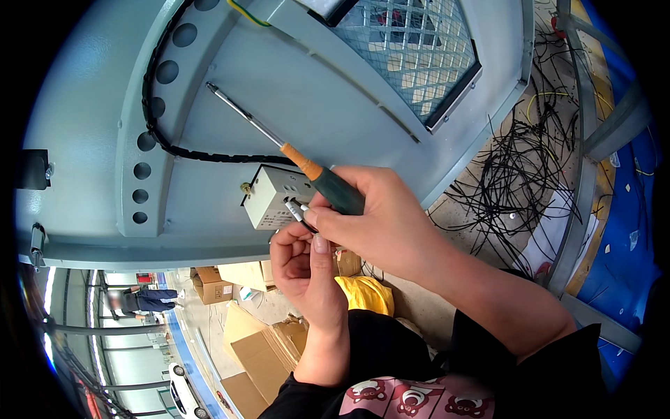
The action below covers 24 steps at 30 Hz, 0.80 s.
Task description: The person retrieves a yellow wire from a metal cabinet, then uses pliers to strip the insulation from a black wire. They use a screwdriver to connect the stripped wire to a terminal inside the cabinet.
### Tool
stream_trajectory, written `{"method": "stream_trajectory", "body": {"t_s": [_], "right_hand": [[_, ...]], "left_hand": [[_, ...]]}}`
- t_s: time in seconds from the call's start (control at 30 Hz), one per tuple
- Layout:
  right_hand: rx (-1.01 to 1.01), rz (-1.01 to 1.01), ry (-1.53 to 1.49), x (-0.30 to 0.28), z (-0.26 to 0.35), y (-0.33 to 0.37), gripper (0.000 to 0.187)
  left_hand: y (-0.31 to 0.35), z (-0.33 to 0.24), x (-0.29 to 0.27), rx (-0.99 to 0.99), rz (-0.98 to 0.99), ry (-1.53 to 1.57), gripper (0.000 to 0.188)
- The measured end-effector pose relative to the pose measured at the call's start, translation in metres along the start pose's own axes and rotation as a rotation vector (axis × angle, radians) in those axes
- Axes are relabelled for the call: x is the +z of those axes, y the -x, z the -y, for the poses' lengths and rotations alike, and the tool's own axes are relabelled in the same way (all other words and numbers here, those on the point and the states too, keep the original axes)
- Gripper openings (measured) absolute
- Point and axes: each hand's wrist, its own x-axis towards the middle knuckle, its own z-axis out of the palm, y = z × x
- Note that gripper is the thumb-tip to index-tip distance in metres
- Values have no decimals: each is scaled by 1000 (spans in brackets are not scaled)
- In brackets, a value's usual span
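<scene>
My right hand (384,223) is closed around a screwdriver (302,161) with a dark green and orange handle, its long metal shaft slanting up and left. The thumb and finger of that hand also pinch short wires (296,209) with white marker sleeves. Just below, my left hand (315,276) is closed, with thumb and fingertips pressed together at the black part of the wires. Behind the wire ends is a small cream-coloured box (269,192) with holes in its face, fixed to a grey metal panel (279,91).
A black wrapped cable (209,155) runs along the panel to the box. A mesh-covered opening (412,56) is at the upper right. Loose black wires (523,160) lie on the floor at right, beside a metal frame (583,140). Cardboard boxes (265,356) and a yellow bag (366,295) lie below; a person (143,300) is far off.
</scene>
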Motion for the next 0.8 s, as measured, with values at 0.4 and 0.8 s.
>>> {"method": "stream_trajectory", "body": {"t_s": [0.4, 0.8], "right_hand": [[111, 166, -25, -8, 6, -12, 16], [69, 194, 169, -36, 36, -21, 25]], "left_hand": [[-6, -5, 13, -138, -24, -47, 32], [-10, -13, 13, -345, -52, 337, 8]]}}
